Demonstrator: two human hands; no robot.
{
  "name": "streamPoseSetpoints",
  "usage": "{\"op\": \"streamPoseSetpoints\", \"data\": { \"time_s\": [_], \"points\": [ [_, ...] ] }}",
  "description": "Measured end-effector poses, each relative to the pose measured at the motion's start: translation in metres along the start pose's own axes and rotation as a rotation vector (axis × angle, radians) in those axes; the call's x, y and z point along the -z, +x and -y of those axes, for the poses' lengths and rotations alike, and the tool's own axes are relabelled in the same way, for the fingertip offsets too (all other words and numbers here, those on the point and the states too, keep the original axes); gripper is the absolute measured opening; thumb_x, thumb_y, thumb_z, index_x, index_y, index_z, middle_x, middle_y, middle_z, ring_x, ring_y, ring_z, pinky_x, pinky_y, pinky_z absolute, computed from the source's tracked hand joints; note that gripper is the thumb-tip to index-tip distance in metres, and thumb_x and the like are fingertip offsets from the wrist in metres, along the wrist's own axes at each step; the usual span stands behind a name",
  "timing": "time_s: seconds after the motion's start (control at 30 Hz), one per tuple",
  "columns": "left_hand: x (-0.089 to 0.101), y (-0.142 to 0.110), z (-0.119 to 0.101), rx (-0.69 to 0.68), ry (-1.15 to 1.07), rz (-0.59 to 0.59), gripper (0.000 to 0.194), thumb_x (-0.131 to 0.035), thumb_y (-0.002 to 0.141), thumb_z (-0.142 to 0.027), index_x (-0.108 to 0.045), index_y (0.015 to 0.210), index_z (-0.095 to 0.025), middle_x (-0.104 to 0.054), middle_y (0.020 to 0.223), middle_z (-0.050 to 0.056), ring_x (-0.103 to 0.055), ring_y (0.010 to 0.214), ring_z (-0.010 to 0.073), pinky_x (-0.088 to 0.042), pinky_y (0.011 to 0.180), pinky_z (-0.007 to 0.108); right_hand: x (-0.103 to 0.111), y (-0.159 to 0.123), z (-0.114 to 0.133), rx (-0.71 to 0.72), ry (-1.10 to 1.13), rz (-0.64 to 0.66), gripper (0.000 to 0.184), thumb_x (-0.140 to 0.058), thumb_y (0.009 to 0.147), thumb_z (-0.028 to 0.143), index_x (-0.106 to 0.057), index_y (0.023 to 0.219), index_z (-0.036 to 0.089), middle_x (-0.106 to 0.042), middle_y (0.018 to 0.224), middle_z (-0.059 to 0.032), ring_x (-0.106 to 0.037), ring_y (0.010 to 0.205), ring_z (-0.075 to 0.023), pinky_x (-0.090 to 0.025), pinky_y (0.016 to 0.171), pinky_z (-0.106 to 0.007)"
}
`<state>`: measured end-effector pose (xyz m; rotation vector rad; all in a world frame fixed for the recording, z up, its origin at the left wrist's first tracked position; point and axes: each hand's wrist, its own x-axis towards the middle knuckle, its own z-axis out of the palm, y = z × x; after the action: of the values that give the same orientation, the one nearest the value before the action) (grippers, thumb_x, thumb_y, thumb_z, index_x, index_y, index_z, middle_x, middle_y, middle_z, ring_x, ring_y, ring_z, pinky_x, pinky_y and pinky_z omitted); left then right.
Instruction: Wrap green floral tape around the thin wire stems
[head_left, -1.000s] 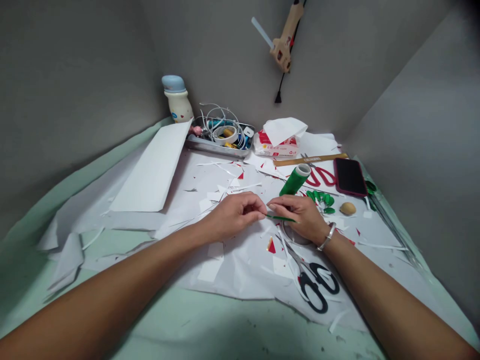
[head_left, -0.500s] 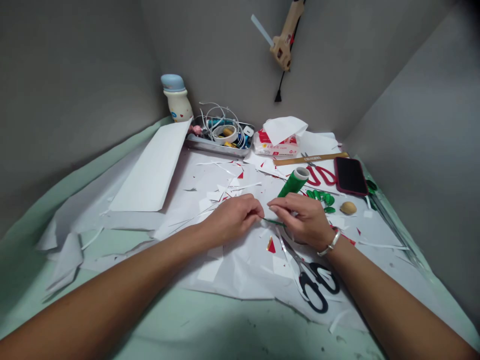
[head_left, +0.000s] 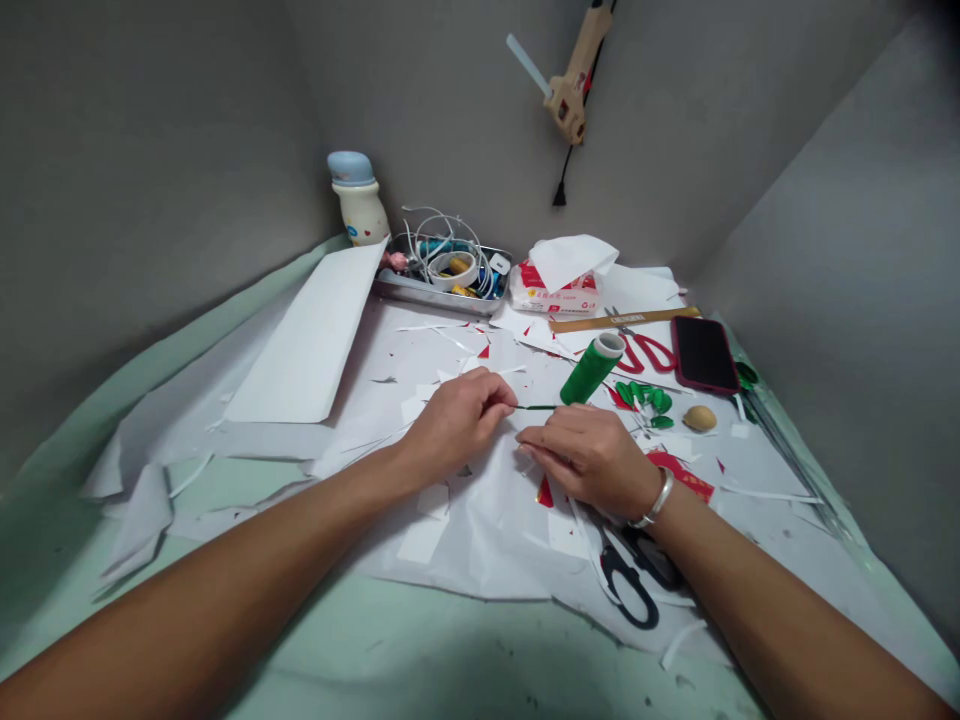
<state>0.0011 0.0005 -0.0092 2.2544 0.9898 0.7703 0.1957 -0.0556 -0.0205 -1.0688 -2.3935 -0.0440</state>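
My left hand [head_left: 459, 418] is pinched shut on the end of a thin green strip [head_left: 538, 407] that runs right toward a green roll [head_left: 590, 369] lying on the white paper. My right hand [head_left: 589, 457] rests just below the strip with its fingers curled down on the paper; what is under the fingertips is hidden. A silver bangle [head_left: 652, 500] sits on my right wrist. Black scissors [head_left: 628, 575] lie partly under my right forearm. Small green leaf-shaped pieces [head_left: 645, 399] lie right of the roll.
A metal tray [head_left: 447, 277] of cables and tape stands at the back beside a bottle [head_left: 359, 199]. A tissue pack [head_left: 556, 284], wooden ruler [head_left: 622, 319], red scissors [head_left: 646, 353], phone [head_left: 704, 354] and nut [head_left: 699, 418] lie at the right. A glue gun [head_left: 571, 77] hangs on the wall.
My left hand has lifted the green strip up and away, level with the roll. My right hand has let go of it and dropped lower, onto the paper above the black scissors.
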Motion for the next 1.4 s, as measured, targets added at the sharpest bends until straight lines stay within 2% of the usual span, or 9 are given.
{"op": "streamPoseSetpoints", "data": {
  "time_s": [0.13, 0.27, 0.4, 0.63, 0.77, 0.9, 1.07, 1.2, 1.4],
  "points": [
    [-0.003, -0.004, -0.001, -0.096, 0.082, 0.114, 0.016, -0.048, 0.081, -0.010, -0.061, 0.085, -0.018, -0.060, 0.085, 0.002, -0.055, 0.079, 0.0152, -0.042, 0.073, 0.028, 0.006, 0.001, -0.006, -0.100, 0.041, -0.146, 0.017, -0.055, 0.089, 0.026, -0.070, 0.090, 0.019, -0.062, 0.064, -0.0011, -0.052, 0.061, -0.0132, -0.038, 0.063, -0.028],
    [0.000, -0.004, -0.009, -0.135, -0.046, 0.244, 0.015, -0.050, 0.083, -0.013, -0.063, 0.086, -0.019, -0.061, 0.086, 0.002, -0.056, 0.080, 0.0140, -0.043, 0.075, 0.027, 0.003, 0.000, -0.019, -0.262, 0.252, -0.191, 0.016, -0.056, 0.088, 0.025, -0.071, 0.087, 0.020, -0.068, 0.073, -0.0010, -0.059, 0.066, -0.0123, -0.043, 0.064, -0.024],
    [0.005, -0.002, -0.012, -0.074, -0.194, 0.173, 0.013, -0.053, 0.085, -0.020, -0.065, 0.088, -0.021, -0.060, 0.090, 0.002, -0.056, 0.084, 0.0140, -0.044, 0.078, 0.028, -0.003, -0.001, -0.026, -0.334, 0.382, -0.108, 0.016, -0.055, 0.088, 0.026, -0.071, 0.089, 0.020, -0.070, 0.079, -0.0013, -0.061, 0.068, -0.0122, -0.045, 0.063, -0.023],
    [0.002, 0.001, -0.004, 0.027, -0.122, -0.008, 0.011, -0.052, 0.083, -0.019, -0.063, 0.083, -0.019, -0.060, 0.086, 0.002, -0.055, 0.076, 0.0139, -0.043, 0.073, 0.029, -0.009, -0.001, -0.009, -0.120, 0.129, 0.077, 0.020, -0.052, 0.091, 0.028, -0.070, 0.090, 0.021, -0.067, 0.073, -0.0027, -0.058, 0.069, -0.0140, -0.041, 0.068, -0.026],
    [0.000, 0.001, 0.001, 0.026, 0.004, -0.048, 0.013, -0.049, 0.083, -0.018, -0.062, 0.084, -0.019, -0.062, 0.086, 0.003, -0.055, 0.078, 0.0157, -0.042, 0.073, 0.030, -0.005, -0.001, 0.000, 0.004, -0.042, 0.065, 0.022, -0.048, 0.092, 0.026, -0.069, 0.092, 0.019, -0.063, 0.069, -0.0032, -0.053, 0.066, -0.0141, -0.037, 0.065, -0.028],
    [-0.003, -0.001, 0.002, -0.065, 0.087, 0.107, 0.015, -0.048, 0.083, -0.014, -0.062, 0.085, -0.019, -0.061, 0.086, 0.003, -0.056, 0.081, 0.0165, -0.042, 0.074, 0.029, 0.003, 0.000, 0.001, -0.042, -0.050, -0.056, 0.021, -0.050, 0.091, 0.026, -0.070, 0.093, 0.019, -0.061, 0.065, -0.0025, -0.051, 0.063, -0.0145, -0.036, 0.062, -0.029],
    [0.000, -0.003, -0.009, -0.118, -0.020, 0.289, 0.016, -0.050, 0.084, -0.014, -0.064, 0.087, -0.020, -0.061, 0.089, 0.002, -0.056, 0.081, 0.0146, -0.043, 0.076, 0.028, 0.003, 0.001, -0.017, -0.287, 0.255, -0.174, 0.018, -0.054, 0.089, 0.026, -0.071, 0.088, 0.020, -0.068, 0.075, -0.0025, -0.059, 0.068, -0.0134, -0.043, 0.065, -0.026],
    [0.006, -0.001, -0.013, -0.050, -0.173, 0.163, 0.012, -0.053, 0.084, -0.019, -0.065, 0.086, -0.021, -0.061, 0.088, 0.002, -0.056, 0.082, 0.0137, -0.044, 0.077, 0.027, -0.003, 0.000, -0.025, -0.348, 0.373, -0.100, 0.018, -0.055, 0.089, 0.027, -0.071, 0.089, 0.019, -0.069, 0.079, -0.0021, -0.060, 0.068, -0.0127, -0.045, 0.062, -0.023],
    [0.005, 0.002, -0.005, 0.060, -0.120, -0.045, 0.014, -0.052, 0.083, -0.021, -0.065, 0.085, -0.019, -0.061, 0.088, 0.003, -0.056, 0.078, 0.0144, -0.044, 0.075, 0.030, -0.005, 0.000, -0.003, -0.101, 0.091, 0.064, 0.021, -0.050, 0.091, 0.027, -0.070, 0.089, 0.020, -0.064, 0.069, -0.0025, -0.055, 0.068, -0.0140, -0.041, 0.067, -0.027]
  ]
}}
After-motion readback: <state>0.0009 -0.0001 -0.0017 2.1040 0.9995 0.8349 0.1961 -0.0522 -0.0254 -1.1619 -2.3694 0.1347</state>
